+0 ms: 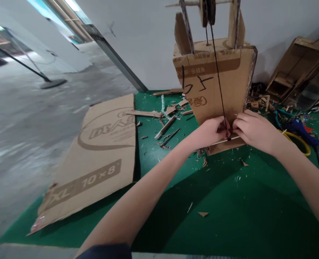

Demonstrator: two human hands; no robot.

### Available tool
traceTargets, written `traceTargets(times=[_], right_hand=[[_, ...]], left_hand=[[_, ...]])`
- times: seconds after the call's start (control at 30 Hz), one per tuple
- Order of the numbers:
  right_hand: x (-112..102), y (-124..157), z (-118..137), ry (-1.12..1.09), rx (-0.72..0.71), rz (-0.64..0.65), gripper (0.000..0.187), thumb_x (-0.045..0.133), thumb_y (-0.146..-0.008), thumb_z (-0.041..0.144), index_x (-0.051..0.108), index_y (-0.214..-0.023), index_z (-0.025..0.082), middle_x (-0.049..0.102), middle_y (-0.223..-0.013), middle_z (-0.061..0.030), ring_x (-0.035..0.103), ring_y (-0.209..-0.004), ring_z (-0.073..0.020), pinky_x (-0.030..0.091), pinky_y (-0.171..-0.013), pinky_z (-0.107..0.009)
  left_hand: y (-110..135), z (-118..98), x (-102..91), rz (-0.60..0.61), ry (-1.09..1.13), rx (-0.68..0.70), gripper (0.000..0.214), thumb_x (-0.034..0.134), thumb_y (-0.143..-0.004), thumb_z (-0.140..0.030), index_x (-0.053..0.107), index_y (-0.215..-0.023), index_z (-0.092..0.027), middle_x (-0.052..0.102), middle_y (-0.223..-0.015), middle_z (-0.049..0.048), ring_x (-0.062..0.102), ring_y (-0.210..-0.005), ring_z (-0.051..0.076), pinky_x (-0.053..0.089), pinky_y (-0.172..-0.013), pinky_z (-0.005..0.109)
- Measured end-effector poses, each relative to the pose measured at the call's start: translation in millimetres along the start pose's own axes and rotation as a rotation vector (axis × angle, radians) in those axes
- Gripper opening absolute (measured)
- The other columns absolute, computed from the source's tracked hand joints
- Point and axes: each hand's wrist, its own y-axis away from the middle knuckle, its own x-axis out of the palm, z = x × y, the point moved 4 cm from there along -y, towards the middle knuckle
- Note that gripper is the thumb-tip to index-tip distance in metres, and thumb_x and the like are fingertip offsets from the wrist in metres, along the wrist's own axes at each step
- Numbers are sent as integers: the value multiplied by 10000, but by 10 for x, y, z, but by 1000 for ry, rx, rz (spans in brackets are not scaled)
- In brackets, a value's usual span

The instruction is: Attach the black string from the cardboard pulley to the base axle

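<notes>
A tall cardboard structure (231, 86) stands upright with a cardboard pulley wheel (211, 12) on a wooden rod at its top. Black string (218, 79) runs from the wheel down the front panel to a thin wooden stick (218, 142) at the base, where a dark knot shows. My left hand (213, 131) is closed in a pinch on the string just above that stick. Close beside it, my right hand (252, 127) has its fingers pressed together against the lower panel. What the right fingertips grip is hidden.
A flat cardboard sheet (108, 144) lies left on the green mat (229, 216). Cardboard scraps (166, 127) litter the mat behind my left arm. Yellow-handled scissors (301, 142) and blue tools (301, 129) lie right. Another cardboard construction (296, 68) leans against the wall.
</notes>
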Motion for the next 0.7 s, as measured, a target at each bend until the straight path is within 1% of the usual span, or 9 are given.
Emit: traceTargets(times=[0.1,0.17,0.23,0.3,0.4,0.5,0.6,0.7], right_hand=[[-42,3,93,22,-40,-4,158,468,-932,157,621,-901,130,606,-911,-97,498,-891,-224,378,-783,-335],[-41,-4,154,43,-65,-17,157,465,-939,158,617,-908,130,603,-927,-98,495,-900,-221,378,-767,-328],[-21,-8,182,66,-64,-50,162,459,-946,161,613,-900,141,604,-929,-91,495,-907,-218,376,-755,-320],[12,-6,173,88,-41,-93,174,449,-953,167,608,-883,154,606,-914,-82,498,-905,-215,371,-736,-312],[64,7,136,101,-2,-154,203,430,-963,189,606,-867,161,617,-880,-77,508,-881,-211,362,-709,-308],[94,18,119,83,19,-193,247,412,-974,222,617,-849,162,634,-848,-76,519,-852,-207,357,-708,-316],[107,18,129,33,39,-188,273,403,-977,233,633,-849,160,651,-828,-76,533,-842,-205,362,-719,-317],[103,11,133,-39,71,-167,283,398,-976,237,650,-870,160,671,-848,-84,549,-855,-204,374,-735,-316]], left_hand=[[18,-32,-14,-94,-103,-58,207,563,-738,-97,485,-911,-180,674,-766,0,633,-733,141,472,-665,256],[27,-61,-25,-128,-226,-91,200,596,-704,-95,510,-866,-174,649,-727,-7,599,-698,138,428,-612,244],[29,-90,-30,-120,-343,-94,116,608,-700,-122,536,-780,-165,618,-687,-6,559,-667,134,382,-574,244],[25,-110,-21,-74,-397,-68,52,602,-724,-167,551,-732,-159,601,-666,-5,529,-639,126,358,-557,248],[26,-127,-4,1,-391,-19,50,570,-754,-180,546,-717,-157,601,-674,-1,502,-609,114,349,-543,248],[37,-132,4,37,-379,-3,41,554,-742,-162,535,-706,-161,612,-685,4,502,-608,116,349,-543,252],[45,-133,4,32,-370,2,34,552,-740,-173,549,-707,-165,628,-692,6,524,-626,127,356,-547,255],[41,-122,-4,-10,-368,8,83,537,-764,-173,556,-684,-162,629,-675,8,540,-637,131,361,-552,252]])
